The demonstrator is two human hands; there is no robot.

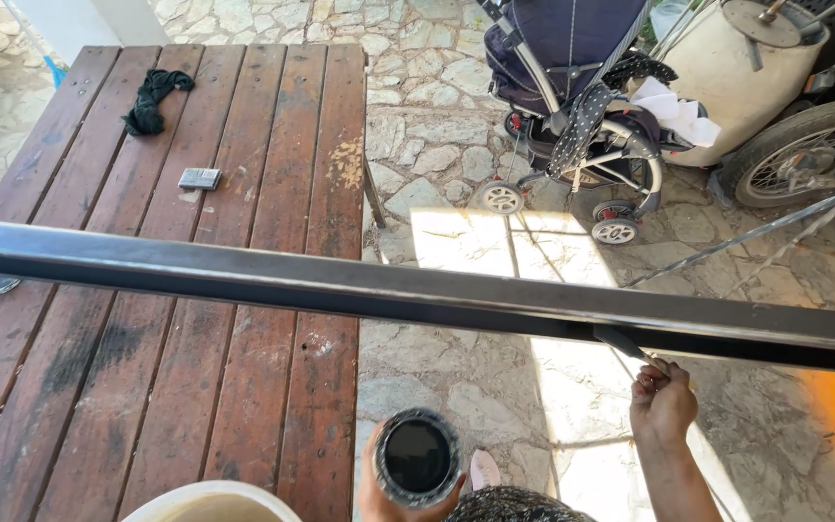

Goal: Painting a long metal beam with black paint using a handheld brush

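— What are you on right now?

— Painting, I'd say. My right hand (662, 401) is closed around a brush (627, 346), its bristles touching the lower edge of the long metal bar (417, 290) just above that hand. My left hand (390, 493) is wrapped around an open tin (417, 456) of black paint, down and to the left of the right one.

— What does the next stroke call for?

— My guess: a steady drag along the bar, keeping the bristles flat, with the tin near for a dip.

— And around you?

— The bar crosses over a worn wooden table (244, 406), left of both hands. Past the bar lie a black rag (154, 100) and a small grey block (199, 178). Stone paving (437, 145) below, a pushchair (572, 87) well beyond my right hand.
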